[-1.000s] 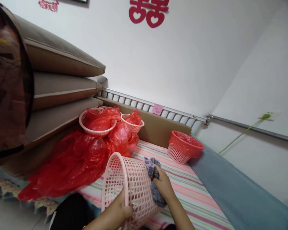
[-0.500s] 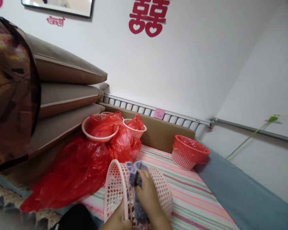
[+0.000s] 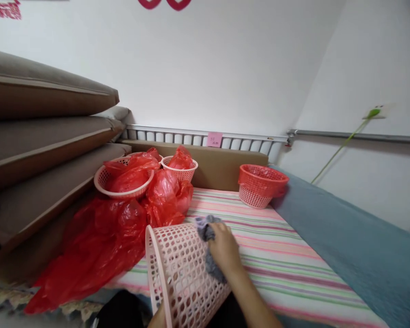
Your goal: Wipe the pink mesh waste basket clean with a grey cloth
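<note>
A pink perforated plastic basket (image 3: 187,273) lies tilted on its side in front of me, its open mouth facing left. My left hand (image 3: 160,314) reaches in at the mouth and supports the basket near the rim; its fingers are mostly hidden behind the mesh. Bunched in my right hand (image 3: 223,246) is a grey and lilac cloth (image 3: 213,266), pressed against the basket's outer side toward its base. Crumpled red plastic bags (image 3: 99,246) spread over the striped sheet (image 3: 276,255) to the left of the basket.
Behind the bags stand pink baskets (image 3: 100,182) with red bags inside. Another pink basket (image 3: 254,198), lined with a red bag, stands at the back right by a blue-grey edge (image 3: 314,214). Stacked cushions (image 3: 48,132) rise at left; a radiator (image 3: 187,136) runs along the wall.
My right hand has moved the cloth along the basket's side toward the base. The basket has turned, showing more of its outer side. My view has shifted down and right.
</note>
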`<action>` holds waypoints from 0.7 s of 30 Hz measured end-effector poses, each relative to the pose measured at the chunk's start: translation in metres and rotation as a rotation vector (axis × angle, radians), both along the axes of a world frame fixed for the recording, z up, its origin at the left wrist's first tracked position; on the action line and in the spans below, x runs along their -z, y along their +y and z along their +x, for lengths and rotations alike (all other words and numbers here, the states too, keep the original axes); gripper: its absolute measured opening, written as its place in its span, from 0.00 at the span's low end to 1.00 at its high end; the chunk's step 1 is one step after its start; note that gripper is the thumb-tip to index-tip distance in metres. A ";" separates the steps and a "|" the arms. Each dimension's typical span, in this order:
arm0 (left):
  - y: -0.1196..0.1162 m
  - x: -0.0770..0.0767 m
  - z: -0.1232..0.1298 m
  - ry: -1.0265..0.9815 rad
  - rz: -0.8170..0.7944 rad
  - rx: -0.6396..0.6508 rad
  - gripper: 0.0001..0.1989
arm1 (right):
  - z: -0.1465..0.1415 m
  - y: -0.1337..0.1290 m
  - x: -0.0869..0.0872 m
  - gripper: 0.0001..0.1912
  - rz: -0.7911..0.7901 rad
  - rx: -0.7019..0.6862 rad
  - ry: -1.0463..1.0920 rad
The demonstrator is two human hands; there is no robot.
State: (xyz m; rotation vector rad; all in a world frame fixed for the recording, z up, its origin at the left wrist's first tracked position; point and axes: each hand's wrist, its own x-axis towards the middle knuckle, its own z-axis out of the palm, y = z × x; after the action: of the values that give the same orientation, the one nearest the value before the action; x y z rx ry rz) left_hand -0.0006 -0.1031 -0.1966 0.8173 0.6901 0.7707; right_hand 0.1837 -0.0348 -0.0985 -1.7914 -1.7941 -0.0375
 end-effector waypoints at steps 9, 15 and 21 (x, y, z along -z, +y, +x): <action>-0.023 -0.050 -0.010 0.023 0.204 -0.046 0.38 | 0.044 0.016 0.015 0.23 -0.062 0.218 -0.121; -0.016 -0.085 0.008 -0.071 0.137 -0.161 0.44 | 0.038 0.007 0.016 0.25 -0.021 0.127 0.025; -0.024 -0.064 0.004 0.024 0.150 -0.166 0.37 | -0.047 -0.041 -0.016 0.26 0.047 -0.267 0.100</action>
State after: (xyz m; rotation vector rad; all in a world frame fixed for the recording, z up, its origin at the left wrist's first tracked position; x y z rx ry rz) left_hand 0.0036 -0.1274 -0.1323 0.9146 0.7342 0.9729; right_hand 0.1369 -0.0756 -0.0820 -1.4815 -1.9271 0.1130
